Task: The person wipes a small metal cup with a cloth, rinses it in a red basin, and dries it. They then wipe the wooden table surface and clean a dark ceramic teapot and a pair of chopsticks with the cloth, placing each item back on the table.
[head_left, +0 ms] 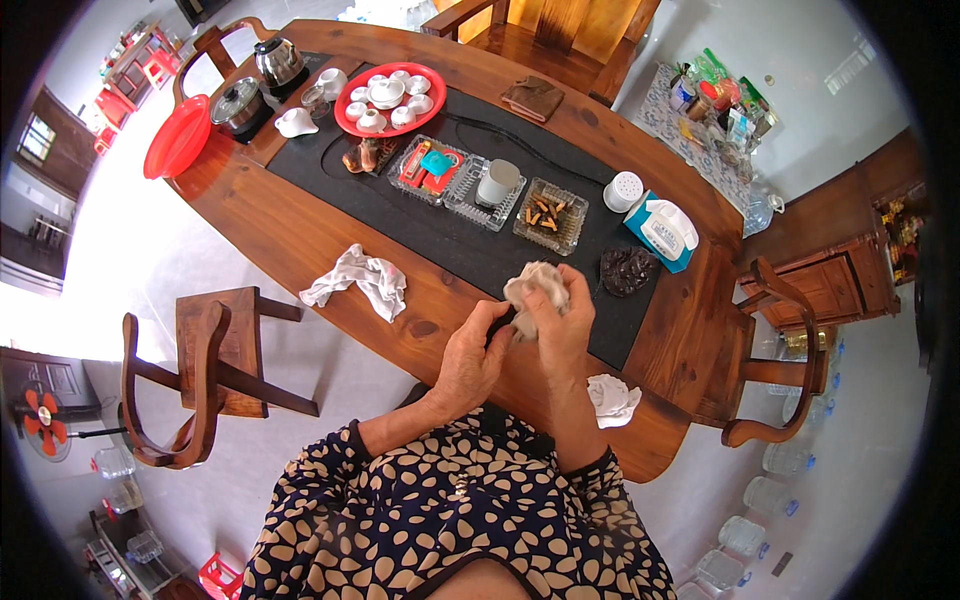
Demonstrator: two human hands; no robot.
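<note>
While the right hand (562,322) presses a crumpled white tissue (535,287) closed in its fingers above the wooden table (300,240), the left hand (470,362) clasps a small dark object (503,322), apparently mid-wipe; turning it comes next.

Bright daylight, floor glare left, fisheye-bent edges

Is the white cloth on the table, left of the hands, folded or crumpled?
Crumpled: the white cloth lies loosely bunched on the wooden table.
</note>
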